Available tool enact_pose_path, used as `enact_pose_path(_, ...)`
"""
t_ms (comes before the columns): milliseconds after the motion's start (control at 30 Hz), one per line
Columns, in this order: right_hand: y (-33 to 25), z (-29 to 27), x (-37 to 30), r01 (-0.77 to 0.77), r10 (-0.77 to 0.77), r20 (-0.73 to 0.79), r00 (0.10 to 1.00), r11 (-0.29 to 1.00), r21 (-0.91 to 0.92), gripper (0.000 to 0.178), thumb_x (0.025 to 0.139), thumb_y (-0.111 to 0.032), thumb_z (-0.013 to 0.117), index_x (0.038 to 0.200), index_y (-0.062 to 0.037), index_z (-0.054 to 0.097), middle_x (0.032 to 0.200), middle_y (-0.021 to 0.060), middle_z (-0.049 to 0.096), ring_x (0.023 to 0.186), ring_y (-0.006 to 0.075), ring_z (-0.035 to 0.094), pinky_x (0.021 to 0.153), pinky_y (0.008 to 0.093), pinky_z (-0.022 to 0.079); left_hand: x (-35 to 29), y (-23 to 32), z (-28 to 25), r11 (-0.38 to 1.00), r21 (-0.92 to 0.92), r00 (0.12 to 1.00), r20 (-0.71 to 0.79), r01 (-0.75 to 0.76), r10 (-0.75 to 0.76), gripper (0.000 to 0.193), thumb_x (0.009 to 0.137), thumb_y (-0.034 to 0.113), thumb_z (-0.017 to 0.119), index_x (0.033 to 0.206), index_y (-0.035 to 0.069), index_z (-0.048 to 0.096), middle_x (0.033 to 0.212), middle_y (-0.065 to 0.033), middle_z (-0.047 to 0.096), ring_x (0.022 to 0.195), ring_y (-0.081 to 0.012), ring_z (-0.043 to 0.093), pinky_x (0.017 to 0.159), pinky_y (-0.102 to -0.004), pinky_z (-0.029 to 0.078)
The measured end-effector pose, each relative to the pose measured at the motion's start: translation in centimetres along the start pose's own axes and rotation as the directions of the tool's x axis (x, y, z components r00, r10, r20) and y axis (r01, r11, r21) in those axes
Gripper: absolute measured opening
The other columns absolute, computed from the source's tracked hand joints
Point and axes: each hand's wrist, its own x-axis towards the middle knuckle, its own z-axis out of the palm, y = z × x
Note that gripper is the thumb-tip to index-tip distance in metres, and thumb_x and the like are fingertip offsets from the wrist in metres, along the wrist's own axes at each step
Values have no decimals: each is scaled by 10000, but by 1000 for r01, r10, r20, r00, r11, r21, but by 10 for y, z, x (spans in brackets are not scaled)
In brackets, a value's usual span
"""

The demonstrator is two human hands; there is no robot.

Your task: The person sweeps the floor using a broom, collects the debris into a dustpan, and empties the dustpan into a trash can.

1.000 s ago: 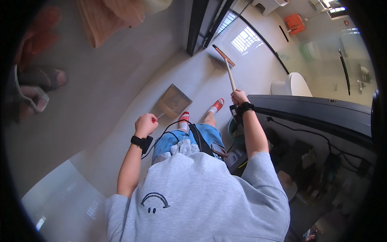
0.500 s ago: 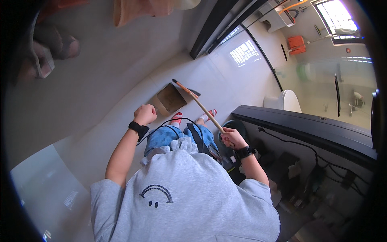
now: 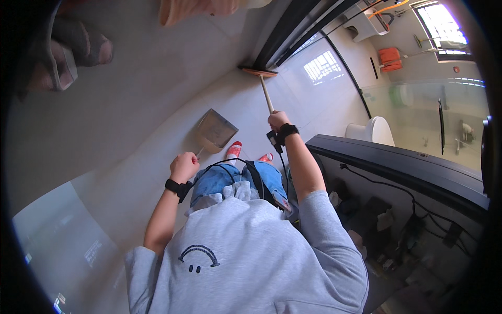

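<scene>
My right hand (image 3: 277,120) is wrapped round the pale handle of a broom (image 3: 265,94). Its orange head with dark bristles rests on the floor at the foot of the dark door frame, ahead of me. Low on the left, my left hand (image 3: 184,166) is closed on the thin handle of a dustpan (image 3: 219,128). The dustpan is on the floor in front of my feet, its wide mouth turned away from me. What lies inside it is too small to make out. Both wrists wear black bands.
A dark door frame (image 3: 387,159) runs along the right, with a white toilet (image 3: 379,131) beyond it. Black cables (image 3: 376,183) and dark clutter lie at lower right. An orange container (image 3: 390,58) is by the far wall. Peach-coloured cloth (image 3: 193,10) appears at the top edge.
My right arm has reached forward, carrying the broom head away from beside the dustpan to the door frame. My left hand has dropped slightly back and the dustpan has shifted a little left.
</scene>
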Motion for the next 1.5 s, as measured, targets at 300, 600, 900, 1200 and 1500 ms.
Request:
enact_pose_path(300, 111, -2, -111, 173, -72, 281, 957, 920, -352, 382, 676, -68, 526, 1051, 6, 504, 661, 115, 554, 541, 217, 550, 480, 323, 437, 6, -8, -2, 1000, -6, 999, -25, 26, -26, 68, 644, 157, 568, 679, 123, 615, 713, -100, 621, 710, -300, 593, 630, -377, 481)
enact_pose_path(600, 94, -100, -201, -234, 132, 293, 947, 908, 348, 452, 744, 10, 537, 1187, -57, 479, 606, -11, 459, 430, 44, 386, 364, 171, 289, 7, -7, -7, 999, 11, 999, -14, 30, -30, 63, 636, 160, 577, 671, 120, 610, 692, -94, 617, 693, -290, 591, 627, -369, 477)
enact_pose_path(900, 75, -96, -91, 43, -52, 50, 997, 985, 166, 105, 731, -44, 532, 819, -46, 474, 516, -1, 416, 380, 98, 408, 323, 237, 302, 8, -8, -7, 998, 49, 999, -13, 39, -39, 84, 634, 162, 573, 694, 127, 622, 697, -89, 622, 680, -282, 595, 619, -359, 479)
enact_pose_path(1200, 147, -28, -49, 28, -16, 96, 995, 992, -125, 203, 715, -44, 481, 911, -18, 433, 530, 70, 473, 404, 187, 476, 347, 309, 370, 16, -4, 0, 997, 76, 1000, -11, 21, -20, 115, 628, 176, 584, 727, 135, 626, 706, -84, 623, 691, -273, 595, 630, -356, 476)
enact_pose_path(1500, 189, -58, -214, -267, 87, 396, 914, 864, 426, 572, 749, -6, 515, 1287, -55, 329, 569, -17, 407, 417, 76, 384, 364, 224, 295, 16, -7, -2, 993, 115, 1000, -3, -1, 1, 120, 637, 194, 595, 732, 133, 635, 719, -88, 630, 701, -268, 599, 638, -358, 477)
